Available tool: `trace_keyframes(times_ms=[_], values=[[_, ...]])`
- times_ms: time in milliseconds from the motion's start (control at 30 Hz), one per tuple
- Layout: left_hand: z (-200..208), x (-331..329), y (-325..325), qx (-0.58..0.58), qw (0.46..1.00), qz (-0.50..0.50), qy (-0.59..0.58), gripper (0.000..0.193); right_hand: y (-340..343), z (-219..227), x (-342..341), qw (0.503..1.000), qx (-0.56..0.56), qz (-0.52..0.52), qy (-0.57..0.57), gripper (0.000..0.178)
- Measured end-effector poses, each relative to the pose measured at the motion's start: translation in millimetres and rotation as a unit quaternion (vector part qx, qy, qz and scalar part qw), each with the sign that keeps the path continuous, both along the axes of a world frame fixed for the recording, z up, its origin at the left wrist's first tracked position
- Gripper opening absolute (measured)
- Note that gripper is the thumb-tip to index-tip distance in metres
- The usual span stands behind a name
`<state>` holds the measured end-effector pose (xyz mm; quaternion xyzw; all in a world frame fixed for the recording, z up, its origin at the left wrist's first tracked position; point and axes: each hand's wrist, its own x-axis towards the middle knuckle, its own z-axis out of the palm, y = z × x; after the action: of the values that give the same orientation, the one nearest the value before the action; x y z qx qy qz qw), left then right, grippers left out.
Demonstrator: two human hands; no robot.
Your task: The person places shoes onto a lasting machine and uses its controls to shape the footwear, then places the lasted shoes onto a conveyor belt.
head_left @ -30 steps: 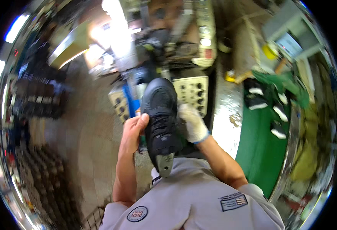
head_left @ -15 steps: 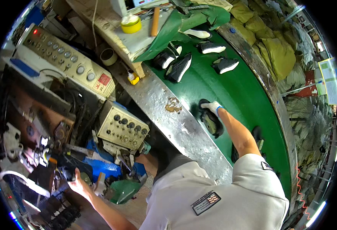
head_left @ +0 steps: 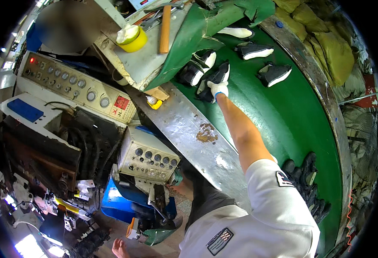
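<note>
My right hand, in a white knit glove, grips the near end of a black shoe upper with a white underside. That upper lies on the green conveyor belt, and the glove hides part of it. Right beside it rests another black-and-white upper. At the bottom edge my bare left hand shows only in part, its fingers loosely bent and apart, with nothing visible in them. The orange-and-white object on the machine is nearest to it.
More uppers lie farther along the belt, and dark shoes are heaped beyond my right elbow. A metal ledge borders the belt. Control boxes stand left. A bench holds a yellow tub and a wooden-handled hammer.
My right hand has left a dark shoe nearer me on the belt and reached forward to a black-and-white upper. My left hand has drawn back from the machine toward the bottom edge.
</note>
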<state>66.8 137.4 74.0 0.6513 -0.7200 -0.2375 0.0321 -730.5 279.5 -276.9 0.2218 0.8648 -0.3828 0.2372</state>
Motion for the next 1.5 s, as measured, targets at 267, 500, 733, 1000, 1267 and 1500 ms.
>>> trace_keyframes(times_ms=[267, 500, 733, 1000, 1267, 1500], values=[[-43.8, -10.5, -20.9, -0.028, 0.965, 0.074, 0.251, 0.035, 90.7, 41.6, 120.1, 0.763, -0.62, -0.05, -0.176, 0.049], [-21.9, -175.7, -45.8, 0.108, 0.922, 0.021, 0.371, 0.038, 32.2, 203.5, 360.7, 0.566, -0.716, -0.046, -0.407, 0.046], [-33.6, -149.9, -98.0, 0.289, 0.793, 0.026, 0.536, 0.023, -67.3, 286.0, 465.2, 0.73, -0.559, 0.191, -0.344, 0.043], [-47.3, -52.0, -146.6, 0.196, 0.782, 0.134, 0.576, 0.013, -157.4, 330.5, 542.7, 0.728, -0.537, 0.322, -0.279, 0.036], [-21.3, -42.5, -163.4, 0.045, 0.688, 0.259, 0.677, 0.049, -222.6, 325.9, 588.1, 0.725, -0.564, 0.376, -0.123, 0.047], [-45.9, -28.9, -174.8, 0.025, 0.677, 0.209, 0.705, 0.048, -263.8, 300.1, 618.2, 0.778, -0.542, 0.282, -0.145, 0.043]])
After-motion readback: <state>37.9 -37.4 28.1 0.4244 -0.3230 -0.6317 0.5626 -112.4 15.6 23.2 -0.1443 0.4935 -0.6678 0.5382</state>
